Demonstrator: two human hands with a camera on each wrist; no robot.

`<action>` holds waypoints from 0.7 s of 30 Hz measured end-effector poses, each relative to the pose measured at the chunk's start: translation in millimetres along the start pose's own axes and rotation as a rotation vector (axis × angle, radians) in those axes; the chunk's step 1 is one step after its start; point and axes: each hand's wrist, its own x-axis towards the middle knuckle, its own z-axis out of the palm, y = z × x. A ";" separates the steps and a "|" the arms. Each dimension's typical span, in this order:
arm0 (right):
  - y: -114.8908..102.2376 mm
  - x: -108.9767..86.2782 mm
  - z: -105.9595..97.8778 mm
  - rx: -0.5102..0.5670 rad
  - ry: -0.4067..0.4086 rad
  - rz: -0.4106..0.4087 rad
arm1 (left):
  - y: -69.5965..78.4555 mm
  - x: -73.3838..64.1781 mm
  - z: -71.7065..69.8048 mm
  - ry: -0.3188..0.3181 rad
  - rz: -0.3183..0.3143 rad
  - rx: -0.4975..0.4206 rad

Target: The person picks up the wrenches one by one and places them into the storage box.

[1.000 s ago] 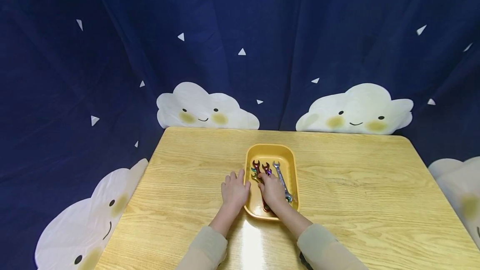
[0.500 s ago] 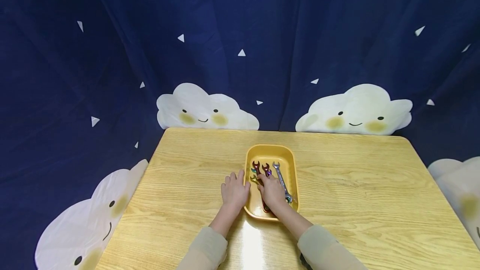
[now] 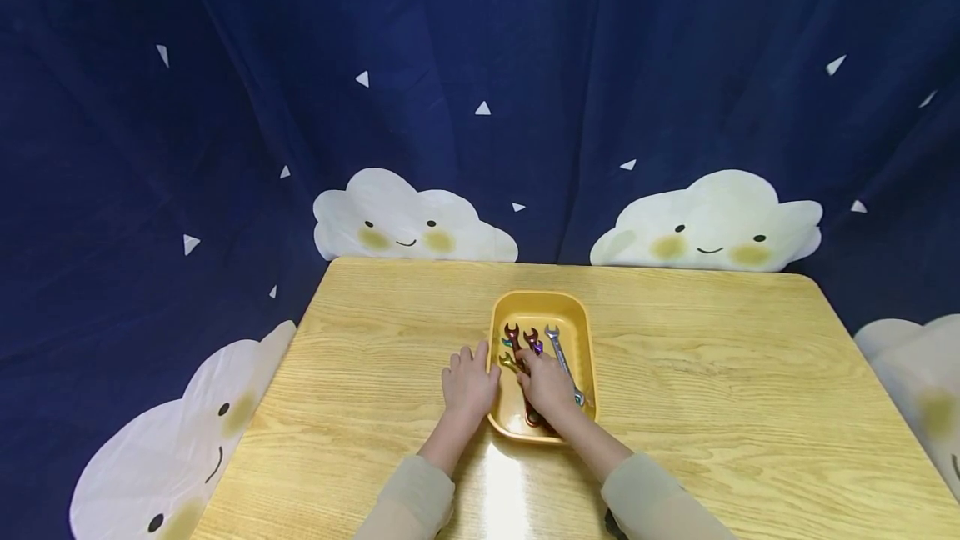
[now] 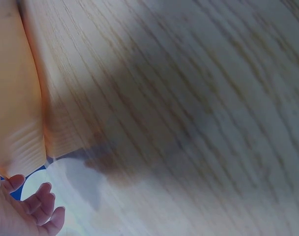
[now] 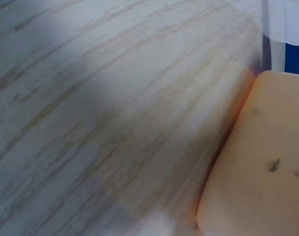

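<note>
My right hand (image 3: pixel 548 382) reaches into a yellow tray (image 3: pixel 540 297) in the head view. A gold-coloured open-ended wrench (image 3: pixel 507 361) runs between its thumb and forefinger, which seem to pinch it; the contact is partly hidden. Around the hand lie a dark red wrench (image 3: pixel 512 332), another dark reddish wrench (image 3: pixel 531 336), a purple piece (image 3: pixel 538 347) and a silver wrench (image 3: pixel 558 348). Other tools are covered by the hand. My left hand (image 3: pixel 470 382) rests against the tray's left side, its thumb at the rim and its fingers (image 4: pixel 44 201) loosely bent.
The tray stands on a light wooden table (image 3: pixel 712 373). Behind it hangs a dark blue curtain (image 3: pixel 480 40) with white clouds and small triangles. In the right wrist view, the tray's outer wall (image 5: pixel 257 157) has dark marks.
The gold-coloured wrench has shifted slightly left and turned a little. The silver wrench's lower end has moved slightly. Both hands stay nearly in place, and so does the tray.
</note>
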 end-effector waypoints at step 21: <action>22.4 -6.2 -64.4 0.257 0.024 0.054 | -2.3 5.9 -3.1 -0.062 -0.003 0.020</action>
